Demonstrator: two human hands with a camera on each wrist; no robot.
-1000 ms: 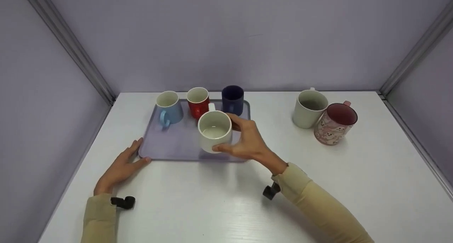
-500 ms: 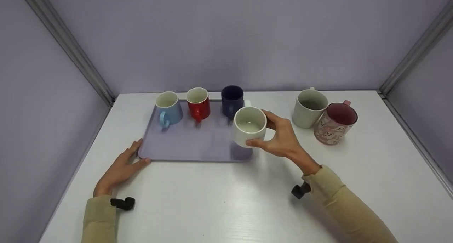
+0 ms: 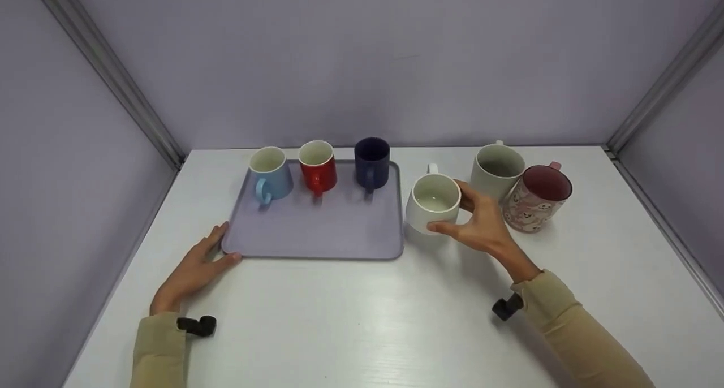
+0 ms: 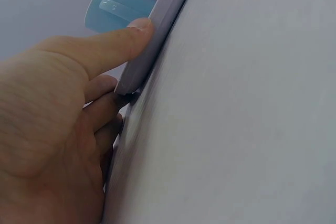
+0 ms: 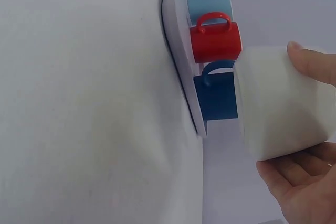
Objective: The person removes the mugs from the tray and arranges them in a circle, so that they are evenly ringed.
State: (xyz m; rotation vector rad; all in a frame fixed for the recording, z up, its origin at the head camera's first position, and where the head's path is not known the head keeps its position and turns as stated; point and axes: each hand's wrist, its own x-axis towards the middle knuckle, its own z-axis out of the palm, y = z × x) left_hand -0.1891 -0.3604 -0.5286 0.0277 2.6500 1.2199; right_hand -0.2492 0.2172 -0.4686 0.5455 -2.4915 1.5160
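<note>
My right hand (image 3: 481,221) grips a white mug (image 3: 421,215) by its side, thumb in front and fingers on the right. The mug is just past the tray's right edge, its handle pointing to the back; in the right wrist view its base is raised off the tabletop. My left hand (image 3: 195,268) touches the front left corner of a lavender tray (image 3: 317,235), thumb at the front edge and fingers along the left side. A light blue mug (image 3: 276,180), a red mug (image 3: 321,176) and a dark blue mug (image 3: 376,173) stand along the tray's back.
A pale grey-green mug (image 3: 487,179) and a pink patterned mug (image 3: 526,210) stand close together on the white table (image 3: 362,326), right of my right hand. Lavender panels (image 3: 350,65) enclose the table at the back and sides.
My right hand has carried the white mug rightward from over the tray to beyond its right edge, and lower. My left hand stays at the tray corner.
</note>
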